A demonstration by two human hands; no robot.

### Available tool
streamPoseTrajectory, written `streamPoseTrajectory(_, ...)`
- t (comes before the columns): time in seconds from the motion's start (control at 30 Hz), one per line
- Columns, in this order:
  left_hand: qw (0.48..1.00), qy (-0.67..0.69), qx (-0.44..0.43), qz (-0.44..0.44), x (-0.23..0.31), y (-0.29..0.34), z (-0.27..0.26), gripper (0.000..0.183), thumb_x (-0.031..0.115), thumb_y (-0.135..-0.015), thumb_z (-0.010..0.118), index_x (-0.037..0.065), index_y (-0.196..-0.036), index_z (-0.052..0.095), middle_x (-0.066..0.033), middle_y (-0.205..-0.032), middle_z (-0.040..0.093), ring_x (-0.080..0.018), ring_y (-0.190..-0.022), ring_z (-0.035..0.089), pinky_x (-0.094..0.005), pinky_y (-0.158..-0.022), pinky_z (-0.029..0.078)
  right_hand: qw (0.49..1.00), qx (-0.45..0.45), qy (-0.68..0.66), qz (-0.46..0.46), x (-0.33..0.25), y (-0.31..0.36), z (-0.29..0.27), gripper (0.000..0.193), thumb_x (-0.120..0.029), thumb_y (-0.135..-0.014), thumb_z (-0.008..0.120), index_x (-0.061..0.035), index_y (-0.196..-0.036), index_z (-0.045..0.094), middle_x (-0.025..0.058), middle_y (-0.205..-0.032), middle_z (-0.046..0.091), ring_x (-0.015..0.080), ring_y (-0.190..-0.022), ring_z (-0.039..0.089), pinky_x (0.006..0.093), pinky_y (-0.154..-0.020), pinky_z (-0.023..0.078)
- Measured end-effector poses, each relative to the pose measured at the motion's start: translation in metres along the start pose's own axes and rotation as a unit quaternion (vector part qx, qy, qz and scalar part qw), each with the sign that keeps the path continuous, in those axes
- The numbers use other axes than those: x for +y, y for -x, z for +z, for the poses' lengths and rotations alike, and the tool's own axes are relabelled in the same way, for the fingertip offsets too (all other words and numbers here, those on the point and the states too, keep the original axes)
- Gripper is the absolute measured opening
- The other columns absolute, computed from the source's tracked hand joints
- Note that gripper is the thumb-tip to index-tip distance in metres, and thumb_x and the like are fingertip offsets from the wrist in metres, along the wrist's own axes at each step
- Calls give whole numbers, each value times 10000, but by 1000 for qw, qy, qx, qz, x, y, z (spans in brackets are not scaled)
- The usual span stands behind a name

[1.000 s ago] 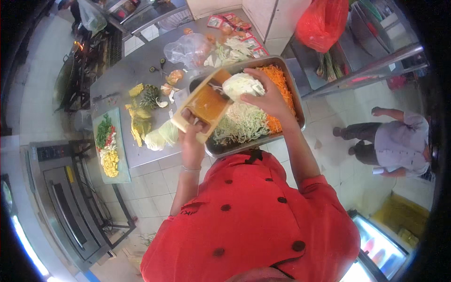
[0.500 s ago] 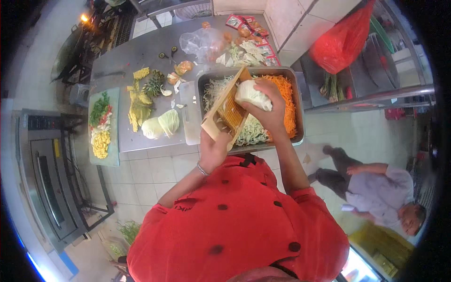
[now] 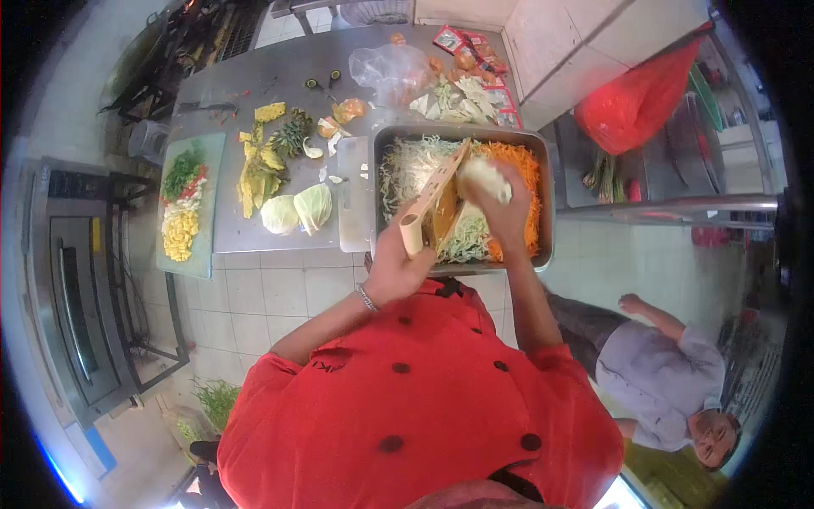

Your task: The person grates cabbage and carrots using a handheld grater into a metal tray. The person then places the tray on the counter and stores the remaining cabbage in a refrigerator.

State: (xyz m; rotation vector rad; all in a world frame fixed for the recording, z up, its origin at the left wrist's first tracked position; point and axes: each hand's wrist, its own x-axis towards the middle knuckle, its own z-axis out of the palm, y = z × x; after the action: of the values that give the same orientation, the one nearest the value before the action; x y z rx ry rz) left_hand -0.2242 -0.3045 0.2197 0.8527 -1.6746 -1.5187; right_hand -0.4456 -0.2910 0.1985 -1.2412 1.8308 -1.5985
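My left hand [image 3: 395,266] is closed round the handle end of a long, pale, wooden-framed grater [image 3: 447,176], which slants over a deep metal tray [image 3: 549,182]. A pale piece of cabbage [image 3: 486,177] sits in my right hand [image 3: 506,210], close to the grater's face. Motion blurs that hand, and whether the cabbage touches the blades I cannot tell. Below lie shredded cabbage [image 3: 468,237], whitish shreds [image 3: 415,159] and, along the right side, orange carrot shreds [image 3: 519,158]. Two cut cabbage pieces [image 3: 313,207] rest on the table left of the tray.
A white cutting board [image 3: 352,195] adjoins the tray. Farther left are pineapple pieces [image 3: 257,178], scissors [image 3: 322,83] and a glass board [image 3: 197,265] with chopped herbs and yellow cubes. A plastic bag [image 3: 381,69] lies behind. Another person [image 3: 657,373] is at the right.
My right hand has moved slightly down along the grater with the cabbage, and the grater stands steeper. The view has shifted a little; the other person has come lower in the picture.
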Motion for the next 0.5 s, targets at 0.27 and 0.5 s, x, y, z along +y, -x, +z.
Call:
streamPoseTrajectory(0.27, 998, -20, -49, -24, 6, 8, 15, 671, 103, -783, 618, -12, -1419, 436, -252, -1133, 647, -397, -1030, 657, -391, -922, 511, 997, 31, 67, -25, 24, 7, -20, 458, -109, -690, 890, -24, -1084, 673, 121, -1102, 667, 223, -1041, 626, 366, -922, 499)
streamPoseTrajectory(0.5, 996, -24, -87, -10, 15, 4, 15, 663, 104, -787, 608, 5, -1422, 446, -260, -1080, 651, -388, -972, 662, -400, -872, 525, 993, 34, 55, 94, 27, 10, -29, 469, -76, -712, 833, -22, -1142, 654, 108, -1145, 657, 225, -1070, 610, 367, -940, 486)
